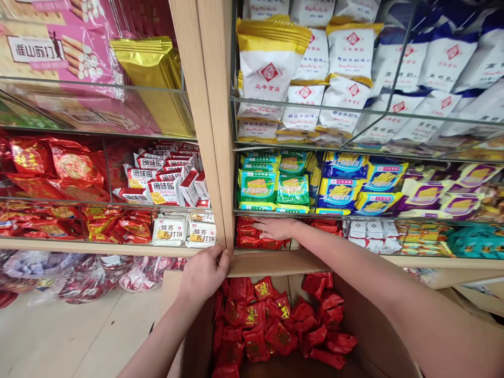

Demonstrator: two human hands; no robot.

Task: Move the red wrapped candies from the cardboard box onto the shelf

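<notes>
An open cardboard box (275,263) stands below the shelf front. Inside it lie several red wrapped snack packets (252,315) with gold print. My left hand (207,268) is curled over the box's back left corner, fingers closed on its edge. Reaching across the box, my right hand (271,229) rests flat, fingers stretched out, on red packets (248,241) in the lowest shelf compartment. It grips nothing that I can see. The forearm covers part of that shelf row.
A wooden upright (214,105) divides the shelves. Green biscuit packs (258,186) and blue-yellow packs (340,194) fill the row above my right hand, behind clear dividers. White cracker packs (169,231) sit lower left. Plastic bags of goods (86,278) lie on the floor beneath.
</notes>
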